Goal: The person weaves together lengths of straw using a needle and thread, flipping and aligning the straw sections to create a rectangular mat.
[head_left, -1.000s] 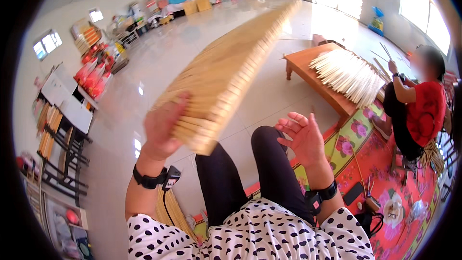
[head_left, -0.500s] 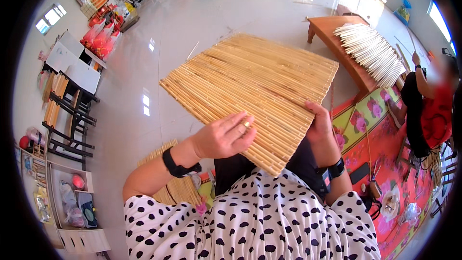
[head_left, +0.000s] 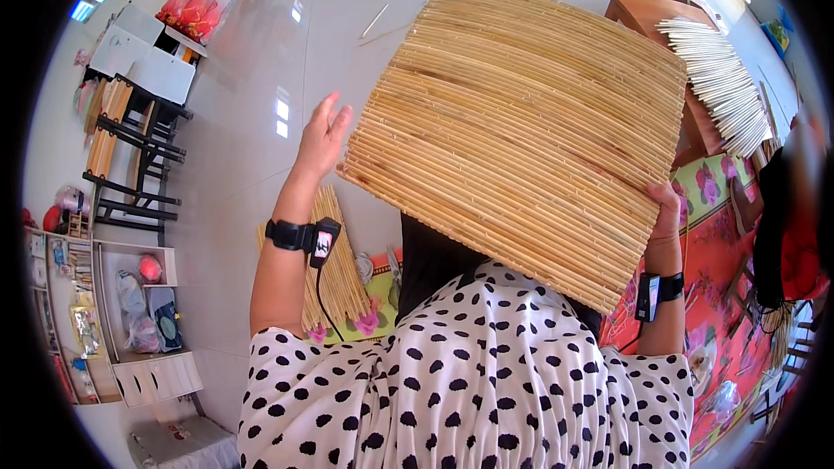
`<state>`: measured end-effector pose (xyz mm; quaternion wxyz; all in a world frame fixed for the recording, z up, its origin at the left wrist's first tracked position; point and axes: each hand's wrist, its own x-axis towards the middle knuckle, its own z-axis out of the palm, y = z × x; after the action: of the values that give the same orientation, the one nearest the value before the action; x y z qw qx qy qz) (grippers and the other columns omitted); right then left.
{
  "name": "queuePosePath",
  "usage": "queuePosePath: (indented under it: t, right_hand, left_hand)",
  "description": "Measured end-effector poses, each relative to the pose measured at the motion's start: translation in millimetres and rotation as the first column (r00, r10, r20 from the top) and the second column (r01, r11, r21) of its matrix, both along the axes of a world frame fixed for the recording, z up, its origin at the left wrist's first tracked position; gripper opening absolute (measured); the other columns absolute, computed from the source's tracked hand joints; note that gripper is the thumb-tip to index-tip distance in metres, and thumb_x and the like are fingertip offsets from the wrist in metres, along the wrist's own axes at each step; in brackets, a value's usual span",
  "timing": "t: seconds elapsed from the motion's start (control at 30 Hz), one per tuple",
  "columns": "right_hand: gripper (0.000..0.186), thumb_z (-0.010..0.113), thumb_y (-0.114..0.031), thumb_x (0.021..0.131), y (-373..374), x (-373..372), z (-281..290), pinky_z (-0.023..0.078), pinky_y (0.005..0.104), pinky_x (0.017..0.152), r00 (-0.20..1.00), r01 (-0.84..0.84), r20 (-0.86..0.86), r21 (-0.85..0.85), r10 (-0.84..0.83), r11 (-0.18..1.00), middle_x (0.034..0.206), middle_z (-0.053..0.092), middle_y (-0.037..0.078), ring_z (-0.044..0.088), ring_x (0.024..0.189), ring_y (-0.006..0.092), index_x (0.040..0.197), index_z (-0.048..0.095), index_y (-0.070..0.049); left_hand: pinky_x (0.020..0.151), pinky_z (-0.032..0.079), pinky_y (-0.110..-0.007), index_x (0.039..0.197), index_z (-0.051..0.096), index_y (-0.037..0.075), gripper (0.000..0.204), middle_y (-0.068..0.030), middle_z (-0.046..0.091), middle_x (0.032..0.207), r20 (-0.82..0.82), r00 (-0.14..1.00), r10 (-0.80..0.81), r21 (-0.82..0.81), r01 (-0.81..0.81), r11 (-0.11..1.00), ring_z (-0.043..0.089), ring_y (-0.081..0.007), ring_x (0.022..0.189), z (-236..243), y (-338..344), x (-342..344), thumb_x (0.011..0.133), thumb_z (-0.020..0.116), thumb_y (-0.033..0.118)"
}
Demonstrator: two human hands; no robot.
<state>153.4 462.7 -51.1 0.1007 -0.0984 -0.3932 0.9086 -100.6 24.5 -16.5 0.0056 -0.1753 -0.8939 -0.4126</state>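
Note:
A large mat of thin tan bamboo-like sticks (head_left: 521, 130), bound side by side, spreads above my lap, tilted. My right hand (head_left: 665, 211) grips its right edge near the lower right corner, thumb on the top face and the other fingers hidden underneath. Just off the mat's left edge, my left hand (head_left: 323, 141) is raised with fingers stretched and thumb apart, holding nothing. A bundle of similar loose sticks (head_left: 337, 265) lies by my left forearm, partly covered by it.
At the right, a brown wooden bench (head_left: 647, 7) bears a fan of pale sticks (head_left: 719, 87). A co-worker (head_left: 782, 234) sits beyond the red floral floor covering (head_left: 725, 252). Black-legged furniture (head_left: 143, 156) and a shelf unit (head_left: 148, 378) line the left.
My left hand has come off the mat's surface and moved left, fingers opening. The mat has swung up and right, facing me more fully, with my right hand still on its edge.

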Motion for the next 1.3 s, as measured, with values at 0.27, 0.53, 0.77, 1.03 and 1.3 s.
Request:
queuePosePath:
  t: [0.27,0.53,0.77,1.03,1.3]
  right_hand:
    - [0.059,0.059,-0.011,0.069,25.6,4.0,-17.7,0.045,0.0381,0.091,1.000,0.005,0.028,0.199,-0.011,0.980,0.117,0.056,0.017,0.056,0.106,0.0283,0.123,0.044,0.007]
    - [0.048,0.057,-0.012,0.082,53.0,2.1,-4.0,0.043,0.0320,0.091,0.969,-0.035,0.239,0.398,-0.066,0.917,0.116,0.057,0.012,0.055,0.105,0.0216,0.125,0.043,0.003]
    - [0.028,0.055,-0.017,0.090,39.7,21.3,-0.3,0.045,0.0289,0.083,0.868,0.060,0.430,0.404,-0.247,0.913,0.109,0.059,0.007,0.056,0.100,0.0154,0.113,0.052,-0.001]
    - [0.032,0.058,-0.030,0.089,32.0,24.1,-9.3,0.043,0.0285,0.082,0.756,0.065,0.463,0.649,-0.462,0.758,0.104,0.059,0.005,0.055,0.093,0.0142,0.103,0.059,-0.002]
    - [0.042,0.053,-0.035,0.091,47.7,30.7,-18.1,0.039,0.0271,0.087,0.740,-0.070,0.415,0.830,-0.529,0.553,0.110,0.058,0.007,0.053,0.097,0.0142,0.114,0.057,0.000]
  left_hand:
    - [0.081,0.047,-0.029,0.107,0.057,-0.009,0.050,-0.0140,0.062,0.102,0.555,0.820,-0.141,0.414,-0.125,0.902,0.058,-0.0164,0.093,-36.7,19.0,11.1,0.095,0.042,0.038]
    - [0.070,0.048,-0.027,0.091,0.058,-0.005,0.033,-0.0091,0.062,0.088,0.591,0.793,-0.151,0.593,-0.300,0.747,0.058,-0.0119,0.079,-50.0,18.6,45.1,0.091,0.053,0.028]
    - [0.082,0.047,-0.028,0.108,0.053,-0.006,0.029,-0.0111,0.062,0.101,0.591,0.779,-0.207,0.603,-0.258,0.755,0.060,-0.0153,0.089,-53.8,8.7,62.6,0.087,0.056,0.014]
    - [0.070,0.047,-0.026,0.097,0.055,-0.006,0.024,-0.0091,0.062,0.088,0.554,0.828,-0.087,0.581,-0.310,0.752,0.058,-0.0107,0.078,-63.2,15.2,85.3,0.082,0.063,0.012]
    - [0.069,0.041,-0.025,0.091,0.053,-0.004,0.026,-0.0038,0.056,0.080,0.481,0.875,-0.059,0.518,-0.229,0.824,0.048,-0.0081,0.075,-76.8,-3.4,95.4,0.089,0.053,0.022]
